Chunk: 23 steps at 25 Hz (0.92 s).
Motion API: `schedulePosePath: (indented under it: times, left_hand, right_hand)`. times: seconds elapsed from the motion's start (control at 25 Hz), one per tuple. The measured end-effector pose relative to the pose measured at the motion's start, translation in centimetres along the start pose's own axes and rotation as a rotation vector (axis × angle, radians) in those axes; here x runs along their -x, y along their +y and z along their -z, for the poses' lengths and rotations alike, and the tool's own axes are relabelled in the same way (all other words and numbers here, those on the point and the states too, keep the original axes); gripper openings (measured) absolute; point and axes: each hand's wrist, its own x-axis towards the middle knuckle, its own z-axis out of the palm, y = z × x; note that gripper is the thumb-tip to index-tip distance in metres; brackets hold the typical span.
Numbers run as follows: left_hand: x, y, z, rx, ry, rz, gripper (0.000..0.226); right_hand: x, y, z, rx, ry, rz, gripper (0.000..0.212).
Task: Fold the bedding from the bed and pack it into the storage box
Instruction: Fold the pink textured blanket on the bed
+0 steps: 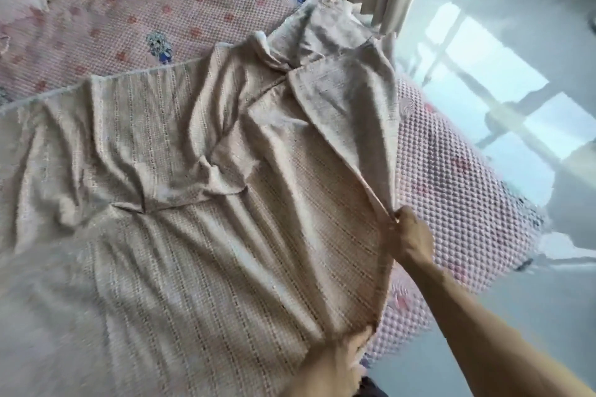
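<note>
Beige blanket (pixel 200 203) rumpled on bed; both hands, left (pixel 342 361) right (pixel 411 235), pinching near edge.

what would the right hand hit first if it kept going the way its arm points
Likely the raised flap of the beige woven blanket whose edge the right hand pinches. The arm points up-left across the bed; beyond lies the pink bedspread. Depth is unclear.

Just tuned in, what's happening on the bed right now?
A person is handling a beige woven blanket spread, still rumpled, over a pink patterned bed cover. The right hand pinches the blanket's edge near the side of the bed, and the left hand grips the same edge closer to the person. The far corner is flopped over on itself. No neat fold has been made yet, and no storage box is in view.
</note>
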Motion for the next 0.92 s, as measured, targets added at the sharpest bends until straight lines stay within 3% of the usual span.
schedulePosePath:
  times: [0.12,0.28,0.4,0.52,0.6,0.68,0.76,0.84,0.92]
  left_hand:
    - [-1.2,1.3,-0.6,0.188,-0.04,0.048,0.028]
    - [-8.1,4.9,2.8,0.455,0.265,0.219,0.04]
    - [-14.4,8.5,4.8,0.936,0.417,0.28,0.052]
    - [-19.3,10.8,5.9,1.261,0.603,0.352,0.086]
    - [-21.8,14.5,6.4,1.367,0.718,0.302,0.074]
    - [-24.0,19.6,5.5,1.16,0.653,0.276,0.069]
    - [-25.1,26.0,2.4,0.66,0.402,0.278,0.059]
    - [-24.9,30.3,-1.3,0.212,0.192,0.167,0.029]
    - [-24.7,32.5,-4.1,-0.016,-0.117,0.213,0.017]
  right_hand:
    - [3.1,6.6,1.3,-0.124,-0.008,-0.139,0.017]
    - [3.2,13.2,1.7,-0.23,-0.078,-0.219,0.024]
    - [2.1,16.1,0.6,-0.34,-0.124,-0.113,0.023]
    - [1.4,17.2,1.6,-0.359,-0.205,0.069,0.022]
    - [-1.1,19.0,4.8,-0.321,-0.228,0.163,0.025]
    - [-4.6,21.7,9.1,-0.355,-0.212,0.159,0.026]
    - [-7.5,24.4,14.2,-0.385,-0.152,0.12,0.025]
    - [-9.3,26.7,18.7,-0.351,-0.11,0.09,0.025]
    - [-9.8,28.1,23.3,-0.256,-0.14,0.115,0.024]
